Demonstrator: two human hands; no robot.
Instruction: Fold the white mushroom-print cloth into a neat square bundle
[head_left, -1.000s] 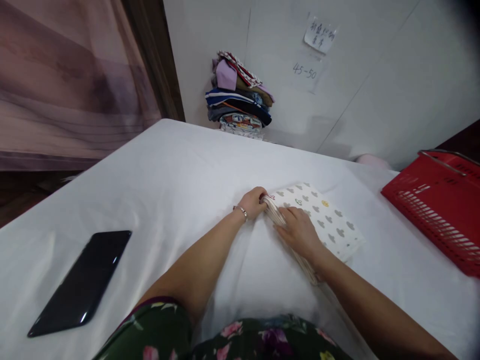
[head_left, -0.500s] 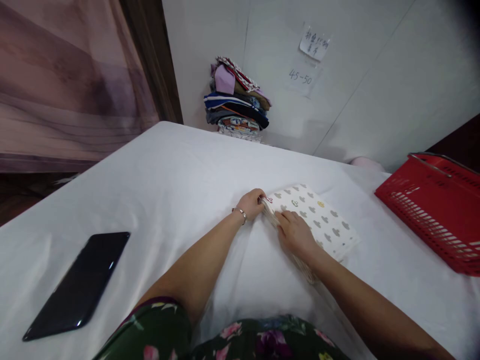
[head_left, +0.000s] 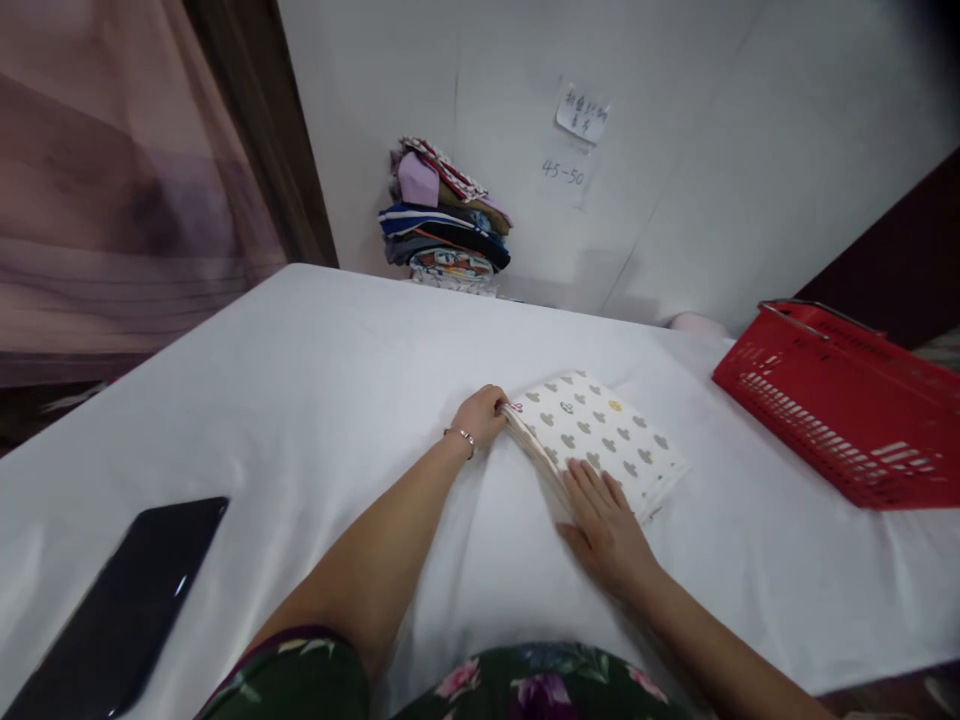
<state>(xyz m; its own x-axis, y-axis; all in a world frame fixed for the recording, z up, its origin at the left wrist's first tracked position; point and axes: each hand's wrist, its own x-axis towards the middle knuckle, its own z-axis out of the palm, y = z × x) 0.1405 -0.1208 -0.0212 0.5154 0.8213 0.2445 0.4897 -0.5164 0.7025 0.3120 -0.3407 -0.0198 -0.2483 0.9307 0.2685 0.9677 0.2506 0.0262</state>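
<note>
A folded white cloth [head_left: 600, 425] with grey cloud-like shapes lies on the white-covered table, its layers showing along the left edge. My left hand [head_left: 480, 415], with a bracelet at the wrist, pinches the cloth's left corner between thumb and fingers. Across the near edge of the cloth rests my right hand [head_left: 604, 520], laid flat with its fingers stretched and the thumb apart. The part of the cloth beneath that palm is hidden.
A dark glossy flat device [head_left: 127, 600] lies at the left of the table [head_left: 360, 370]. At the right stands a red plastic basket [head_left: 825, 400] with a metal handle. Several folded garments [head_left: 446, 215] are stacked by the wall, below paper notes [head_left: 581, 112].
My right hand has gone from gripping the cloth's near left edge to lying flat farther along its near side. The left hand keeps its corner. The view has shifted to the right.
</note>
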